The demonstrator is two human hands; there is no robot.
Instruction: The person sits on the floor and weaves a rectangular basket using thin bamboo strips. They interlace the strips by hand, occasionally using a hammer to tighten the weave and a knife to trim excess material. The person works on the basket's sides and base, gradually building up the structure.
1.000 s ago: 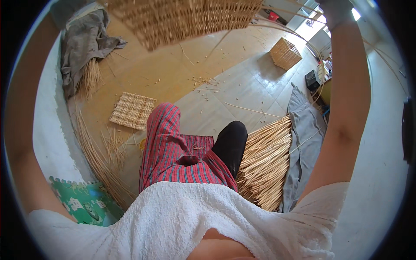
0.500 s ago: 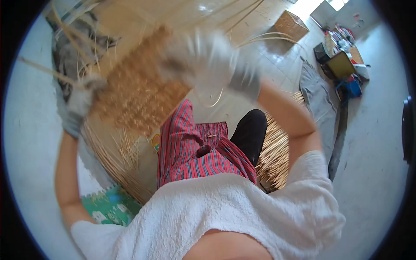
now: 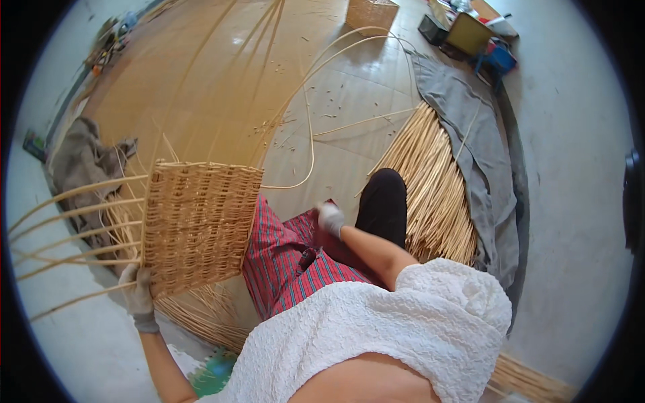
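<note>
A woven wicker basket [image 3: 201, 228] stands tilted at my left, beside my striped-covered leg, with several long rods sticking out from its left edge. My left hand [image 3: 139, 292], in a pale glove, is closed on the basket's lower left edge beside the lowest rods. Its fingertips are partly hidden by the wicker. Over my lap lies a red striped apron [image 3: 272, 235]. My right hand [image 3: 330, 219], gloved too, is closed at the apron's raised edge and appears to grip the cloth. Its fingers are small and slightly blurred.
A large bundle of peeled rods [image 3: 437, 195] lies at my right on a grey cloth [image 3: 494, 195]. Long bent rods [image 3: 311, 141] arch over the floor ahead. A wicker box [image 3: 371, 17] stands far off. A crumpled grey-brown cloth [image 3: 84, 161] lies by the left wall.
My right hand has left the basket and come down to the apron on my lap. The basket has turned and moved lower, still in my left hand. The view has shifted.
</note>
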